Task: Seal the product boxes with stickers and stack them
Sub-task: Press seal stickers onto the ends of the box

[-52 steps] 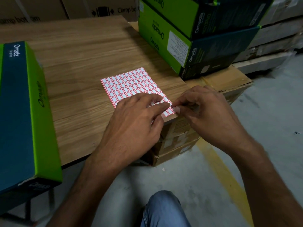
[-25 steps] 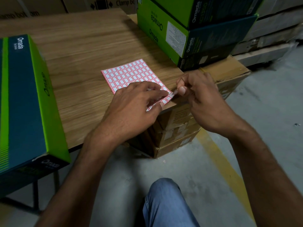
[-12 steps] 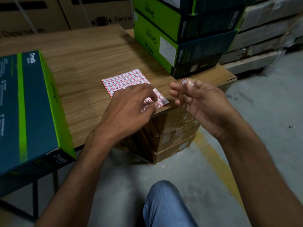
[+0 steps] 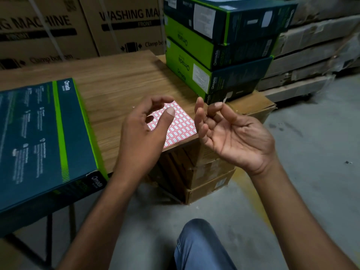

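Note:
A sheet of red-bordered stickers point(image 4: 180, 125) lies at the near right corner of the wooden table point(image 4: 116, 88). My left hand point(image 4: 144, 131) hovers just above the sheet, fingers curled and apart, holding nothing. My right hand point(image 4: 231, 135) is raised palm up to the right of the sheet, with one small sticker point(image 4: 225, 99) stuck on a fingertip. A dark blue and green product box point(image 4: 42, 137) lies flat on the table's left side, overhanging the near edge. Three similar boxes point(image 4: 218, 53) are stacked at the back right.
Brown cartons point(image 4: 206, 172) sit under the table's right corner and beneath the stack. Large washing-machine cartons point(image 4: 78, 32) stand behind the table. Wrapped pallets point(image 4: 315, 51) fill the far right. My knee in jeans point(image 4: 198, 244) is at the bottom, above the concrete floor.
My right hand peeled a sticker off the sheet's corner and lifted it away, turning palm up. My left hand rose off the sheet and opened. The view tilted upward.

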`<state>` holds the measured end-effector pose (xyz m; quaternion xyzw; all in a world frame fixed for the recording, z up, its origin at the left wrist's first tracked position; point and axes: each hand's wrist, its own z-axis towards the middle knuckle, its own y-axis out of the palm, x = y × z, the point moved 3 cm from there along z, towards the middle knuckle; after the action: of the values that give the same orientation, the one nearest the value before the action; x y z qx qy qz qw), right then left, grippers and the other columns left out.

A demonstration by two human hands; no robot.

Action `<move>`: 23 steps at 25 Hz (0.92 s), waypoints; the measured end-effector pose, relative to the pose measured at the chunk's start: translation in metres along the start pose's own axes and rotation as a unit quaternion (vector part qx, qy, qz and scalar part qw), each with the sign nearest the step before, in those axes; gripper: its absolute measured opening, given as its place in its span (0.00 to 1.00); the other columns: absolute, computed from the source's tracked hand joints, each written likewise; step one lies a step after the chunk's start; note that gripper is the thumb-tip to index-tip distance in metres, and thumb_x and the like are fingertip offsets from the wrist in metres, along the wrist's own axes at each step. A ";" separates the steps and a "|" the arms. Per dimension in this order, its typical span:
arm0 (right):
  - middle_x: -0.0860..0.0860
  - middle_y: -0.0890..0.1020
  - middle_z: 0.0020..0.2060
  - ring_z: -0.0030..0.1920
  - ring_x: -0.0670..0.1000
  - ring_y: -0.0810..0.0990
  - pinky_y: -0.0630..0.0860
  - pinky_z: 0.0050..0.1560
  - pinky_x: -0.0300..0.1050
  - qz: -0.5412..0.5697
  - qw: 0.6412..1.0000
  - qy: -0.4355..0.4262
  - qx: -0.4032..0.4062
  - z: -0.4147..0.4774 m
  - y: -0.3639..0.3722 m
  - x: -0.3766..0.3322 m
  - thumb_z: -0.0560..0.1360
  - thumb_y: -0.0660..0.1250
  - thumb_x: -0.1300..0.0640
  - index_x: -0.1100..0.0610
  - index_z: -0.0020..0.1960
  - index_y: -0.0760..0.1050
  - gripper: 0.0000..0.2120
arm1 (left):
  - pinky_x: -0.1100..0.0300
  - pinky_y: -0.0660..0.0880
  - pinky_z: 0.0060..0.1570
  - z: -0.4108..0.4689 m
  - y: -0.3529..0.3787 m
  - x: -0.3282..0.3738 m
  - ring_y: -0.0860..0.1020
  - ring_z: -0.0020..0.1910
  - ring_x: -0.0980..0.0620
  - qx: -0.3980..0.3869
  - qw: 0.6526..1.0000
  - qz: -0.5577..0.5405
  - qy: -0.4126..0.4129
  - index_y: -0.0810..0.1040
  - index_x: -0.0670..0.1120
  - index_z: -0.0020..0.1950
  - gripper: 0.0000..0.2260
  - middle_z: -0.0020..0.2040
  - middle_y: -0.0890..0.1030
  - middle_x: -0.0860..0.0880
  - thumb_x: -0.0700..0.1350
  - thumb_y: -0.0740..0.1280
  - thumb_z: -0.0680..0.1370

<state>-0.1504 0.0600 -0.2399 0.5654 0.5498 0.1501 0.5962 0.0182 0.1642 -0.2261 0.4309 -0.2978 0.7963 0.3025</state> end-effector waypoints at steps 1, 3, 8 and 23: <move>0.56 0.77 0.66 0.63 0.55 0.78 0.76 0.61 0.50 0.009 1.000 0.006 -0.008 -0.003 0.005 0.005 0.85 0.57 0.57 0.58 0.54 0.73 0.08 | 0.59 0.77 0.61 -0.004 -0.007 0.008 0.82 0.60 0.59 0.010 1.000 -0.029 -0.004 0.83 0.53 0.59 0.08 0.57 0.85 0.57 0.41 0.70 0.83; 0.55 0.78 0.65 0.61 0.52 0.78 0.76 0.58 0.47 0.012 0.999 0.007 -0.032 -0.010 0.019 0.018 0.85 0.57 0.55 0.57 0.54 0.74 0.09 | 0.63 0.77 0.59 -0.014 -0.025 0.024 0.83 0.59 0.59 0.035 0.997 -0.071 -0.004 0.82 0.52 0.58 0.09 0.56 0.85 0.55 0.39 0.69 0.83; 0.51 0.84 0.50 0.46 0.45 0.80 0.73 0.45 0.38 -0.145 0.986 -0.080 -0.032 -0.026 0.065 0.063 0.81 0.63 0.56 0.56 0.50 0.80 0.07 | 0.67 0.75 0.60 -0.054 -0.091 0.056 0.81 0.59 0.62 0.097 0.990 0.085 0.052 0.81 0.50 0.60 0.07 0.57 0.84 0.58 0.40 0.69 0.83; 0.42 0.84 0.51 0.56 0.49 0.80 0.75 0.60 0.46 -0.677 0.610 -0.380 -0.156 -0.006 0.128 0.198 0.83 0.67 0.54 0.49 0.51 0.78 0.03 | 0.44 0.75 0.66 -0.157 -0.259 0.008 0.79 0.67 0.50 0.076 0.891 0.434 0.111 0.85 0.49 0.65 0.18 0.64 0.84 0.52 0.56 0.72 0.79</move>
<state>-0.0292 0.2621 -0.2268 -0.0638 0.4681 -0.4414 0.7629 0.1267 0.4468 -0.2346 0.1889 -0.3577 0.9114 -0.0760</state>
